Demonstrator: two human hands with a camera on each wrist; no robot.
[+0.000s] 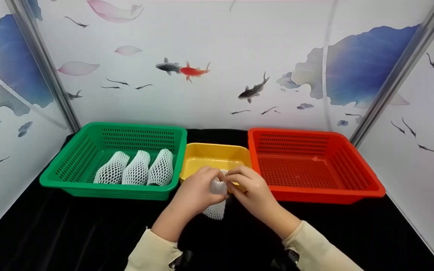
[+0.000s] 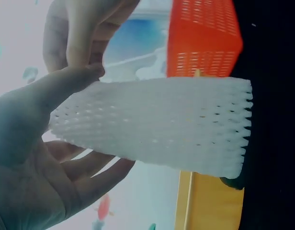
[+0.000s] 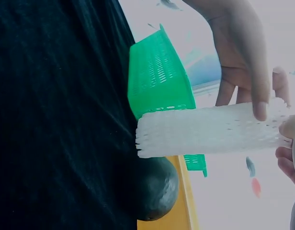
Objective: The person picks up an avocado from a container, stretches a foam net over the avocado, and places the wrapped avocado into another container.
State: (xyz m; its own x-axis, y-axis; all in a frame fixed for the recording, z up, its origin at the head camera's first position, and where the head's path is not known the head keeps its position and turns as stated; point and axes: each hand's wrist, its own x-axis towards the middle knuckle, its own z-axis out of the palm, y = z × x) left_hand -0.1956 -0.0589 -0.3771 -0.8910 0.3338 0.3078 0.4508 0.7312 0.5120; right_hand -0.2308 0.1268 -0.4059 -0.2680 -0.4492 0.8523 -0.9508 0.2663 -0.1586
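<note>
Both hands hold a white foam net sleeve [image 1: 216,211] in front of the yellow tray. My left hand [image 1: 197,191] grips its upper part, the thumb on one side and the fingers on the other. At the upper rim, the fingertips of my right hand [image 1: 254,190] pinch the net. The sleeve [image 2: 157,125] hangs down with its toothed lower end free, and looks flat in the left wrist view. A dark green, smooth, rounded fruit [image 3: 159,189] shows near the sleeve's lower end in the right wrist view; its exact kind I cannot tell.
On the left, a green basket [image 1: 113,191] holds three netted items [image 1: 136,169] side by side. The yellow tray [image 1: 217,147] stands in the middle, partly behind the hands. A red basket [image 1: 326,194] is on the right. Black cloth [image 1: 70,229] covers the table; printed panels stand around it.
</note>
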